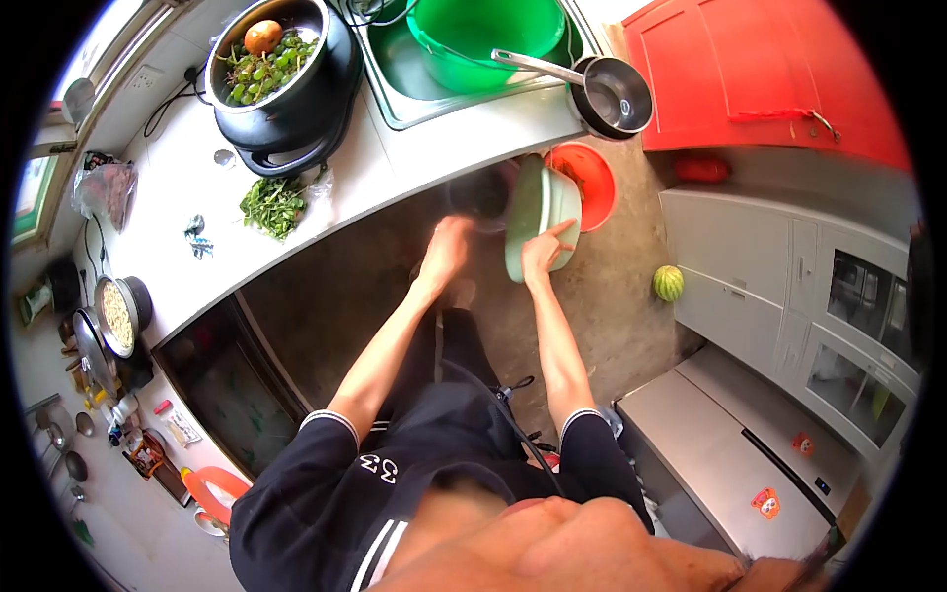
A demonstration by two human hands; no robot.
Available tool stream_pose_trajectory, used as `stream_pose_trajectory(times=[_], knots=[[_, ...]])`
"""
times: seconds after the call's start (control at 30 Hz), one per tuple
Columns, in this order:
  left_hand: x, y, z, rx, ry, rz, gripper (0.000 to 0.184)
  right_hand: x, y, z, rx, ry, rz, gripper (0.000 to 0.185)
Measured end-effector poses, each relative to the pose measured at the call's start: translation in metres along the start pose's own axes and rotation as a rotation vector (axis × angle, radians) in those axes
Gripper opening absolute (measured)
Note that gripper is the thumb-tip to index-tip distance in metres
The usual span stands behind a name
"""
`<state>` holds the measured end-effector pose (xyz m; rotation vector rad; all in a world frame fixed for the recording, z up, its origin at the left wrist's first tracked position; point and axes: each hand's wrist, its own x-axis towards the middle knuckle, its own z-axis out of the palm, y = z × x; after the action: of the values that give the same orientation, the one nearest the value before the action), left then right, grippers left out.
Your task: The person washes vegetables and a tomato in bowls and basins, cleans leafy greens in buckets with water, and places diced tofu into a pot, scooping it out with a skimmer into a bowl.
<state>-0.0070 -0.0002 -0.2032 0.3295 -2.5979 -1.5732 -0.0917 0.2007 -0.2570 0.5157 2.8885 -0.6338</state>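
My right hand (pixel 546 253) grips a pale green plastic basin (pixel 521 232) that is tipped up on its side. One finger lies stretched along the basin's outer wall. To the left, my left hand (pixel 446 253) is slightly blurred with its fingers curled in; whatever it may hold is hidden. Just beyond that hand is a dark, see-through round container (pixel 480 189), smeared and hard to make out. Right behind the green basin stands a red bucket (pixel 598 183) with some greenish-brown matter inside, partly covered by the basin.
On the white counter (pixel 395 163) are leafy greens (pixel 273 207) and a pot of grapes (pixel 268 74). A green tub (pixel 483 44) sits in the sink, and a pan (pixel 614 97) overhangs the counter's edge. A watermelon (pixel 668 283) lies on the floor by the grey cabinet (pixel 735 247).
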Motion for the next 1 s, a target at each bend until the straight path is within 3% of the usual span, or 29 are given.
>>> stream_pose_trajectory(times=[0.03, 0.1, 0.17, 0.3, 0.43, 0.63, 0.73, 0.87, 1.0], knots=[[-0.001, 0.001, 0.003, 0.001, 0.0, 0.007, 0.031, -0.004, 0.012, -0.006, 0.087, 0.056, 0.018, 0.101], [0.005, 0.005, 0.008, 0.004, 0.005, 0.033, 0.031, -0.003, 0.034, -0.027, 0.075, -0.036, 0.114, 0.098], [0.012, 0.012, 0.013, -0.005, 0.003, 0.03, 0.031, -0.012, 0.044, -0.055, 0.142, -0.129, 0.258, 0.081], [0.021, 0.046, 0.024, -0.01, -0.027, -0.05, 0.03, -0.024, 0.113, -0.07, 0.984, -0.335, 0.459, 0.053], [0.014, 0.047, 0.064, -0.182, -0.033, -0.132, 0.021, -0.046, 0.152, -0.108, 1.284, -0.417, 0.673, 0.052], [-0.001, 0.083, 0.083, -0.21, -0.091, -0.266, 0.015, -0.086, 0.229, -0.12, 1.456, -0.445, 0.736, 0.041], [-0.001, 0.018, 0.101, -0.288, -0.016, -0.379, 0.018, -0.112, 0.273, -0.1, 1.561, -0.371, 0.836, 0.041], [0.009, -0.111, 0.118, 0.072, -0.094, -0.42, 0.019, -0.141, 0.318, -0.05, 1.674, -0.192, 1.111, 0.038], [0.028, -0.22, 0.165, 0.322, -0.17, -0.156, 0.015, -0.137, 0.367, 0.06, 1.805, -0.079, 1.336, 0.028]])
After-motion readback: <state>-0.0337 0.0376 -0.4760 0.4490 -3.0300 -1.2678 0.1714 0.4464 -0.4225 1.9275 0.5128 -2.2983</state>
